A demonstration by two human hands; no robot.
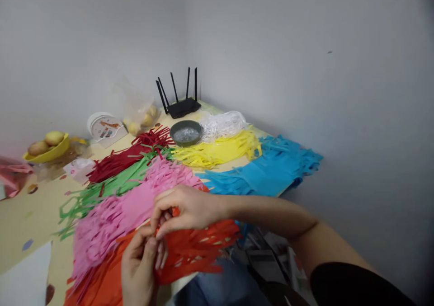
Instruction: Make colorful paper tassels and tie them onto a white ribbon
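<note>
Your right hand (188, 209) reaches across from the right and pinches a red paper strip (158, 228) between thumb and forefinger, the fingers (162, 211) closed on it. Your left hand (140, 263) sits just below, its fingers curled and touching the same strip from underneath, so both hands meet at one point. The strip belongs to the red fringed paper pile (200, 247), which lies at the near edge of the worktop (20, 215), partly hanging over it. Just beside it to the left lies the orange pile (98, 279), and the pink pile (125, 206) overlaps both from behind. Farther back lie the green pile (101, 190), the dark red pile (129, 157), the yellow pile (217, 152), the blue pile (267, 170) on the right, and a white pile (224, 123). A small grey bowl (186, 133) stands between the dark red and white piles. In the corner stands a black router (181, 105), and a yellow bowl of fruit (47, 148) sits at the far left.
</note>
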